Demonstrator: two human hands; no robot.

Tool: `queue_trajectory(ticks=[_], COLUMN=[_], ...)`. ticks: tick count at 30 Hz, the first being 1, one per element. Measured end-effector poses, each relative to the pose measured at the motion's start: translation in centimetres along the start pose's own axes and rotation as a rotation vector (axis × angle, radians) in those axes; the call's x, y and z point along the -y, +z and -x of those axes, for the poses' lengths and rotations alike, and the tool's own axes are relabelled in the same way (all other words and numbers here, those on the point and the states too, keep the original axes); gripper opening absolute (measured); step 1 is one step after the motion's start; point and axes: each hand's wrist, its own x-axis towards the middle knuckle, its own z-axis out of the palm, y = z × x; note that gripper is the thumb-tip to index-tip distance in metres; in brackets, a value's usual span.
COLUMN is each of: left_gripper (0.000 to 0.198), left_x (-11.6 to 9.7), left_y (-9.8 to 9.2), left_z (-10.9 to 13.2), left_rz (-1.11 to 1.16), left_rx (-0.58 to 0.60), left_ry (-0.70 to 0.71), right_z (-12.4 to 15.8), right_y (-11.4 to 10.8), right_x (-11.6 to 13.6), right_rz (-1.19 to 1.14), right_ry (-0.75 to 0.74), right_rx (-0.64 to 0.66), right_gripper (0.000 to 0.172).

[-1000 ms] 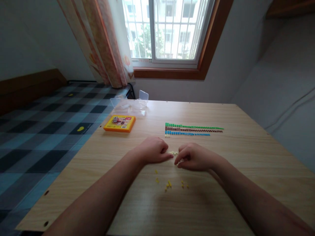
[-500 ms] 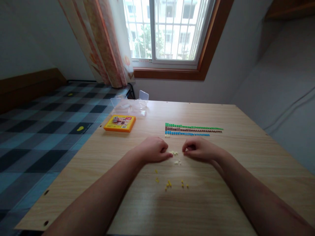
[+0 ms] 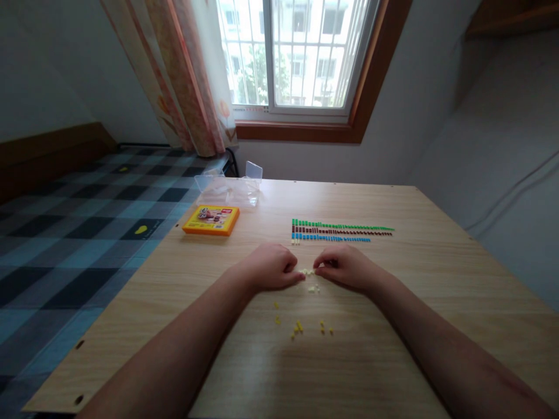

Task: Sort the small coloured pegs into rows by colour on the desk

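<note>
Over the middle of the table, my left hand (image 3: 273,266) rests with its fingers curled and a fingertip at the left end of a small cluster of cream bricks (image 3: 309,272). From the other side my right hand (image 3: 345,267) reaches that cluster, thumb and fingers drawn together at its right end. Anything held inside either hand is too small or hidden to tell. A second group of cream bricks (image 3: 313,288) lies just nearer to me. Beyond the hands run rows of tiny green bricks (image 3: 321,224), brown bricks (image 3: 323,230) and blue bricks (image 3: 325,237), with a few cream bricks (image 3: 296,242) below their left end.
Loose yellow bricks (image 3: 298,327) are scattered on the wooden table (image 3: 340,372) between my forearms. An orange-yellow box (image 3: 212,220) sits at the left, with clear plastic trays (image 3: 231,189) behind it. A checked bed (image 3: 87,233) adjoins the table's left edge.
My right hand has moved left, up to the right end of the cream cluster. The left hand stays in place beside it. The view has shifted very slightly.
</note>
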Motion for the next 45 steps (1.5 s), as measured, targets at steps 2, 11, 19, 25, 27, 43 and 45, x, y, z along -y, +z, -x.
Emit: queue_trajectory(ticks=[2,11,19,25,27,43,45], left_gripper=[0.042,0.031,0.029,0.039,0.04,0.04,0.039], left_x=[-0.1,0.5,1.9,3.3,3.6,3.9,3.8], left_y=[-0.1,0.2,0.8,1.4,1.5,2.6,2.8], left_z=[0.0,0.0,-0.5,-1.0,-1.1,-2.6,-2.9], left_rz=[0.002,0.02,0.268,0.566,0.624,0.676,0.651], left_rx=[0.003,-0.039,-0.18,-0.27,-0.301,-0.669,-0.697], left_ry=[0.002,-0.018,-0.07,-0.129,-0.131,-0.383,-0.428], right_z=[-0.1,0.0,-0.1,-0.4,-0.5,-1.2,-1.1], right_y=[0.1,0.1,0.2,0.7,0.8,1.7,1.8], right_x=[0.0,-0.2,0.0,-0.7,-0.9,-0.7,-0.6], right_rz=[-0.01,-0.061,0.023,0.032,0.049,0.112,0.098], right_ry=[-0.029,-0.053,-0.079,-0.078,-0.057,0.009,0.021], right_rx=[0.001,-0.053,-0.029,-0.109,-0.175,-0.272,-0.292], right_gripper=[0.013,0.018,0.012,0.023,0.023,0.022,0.021])
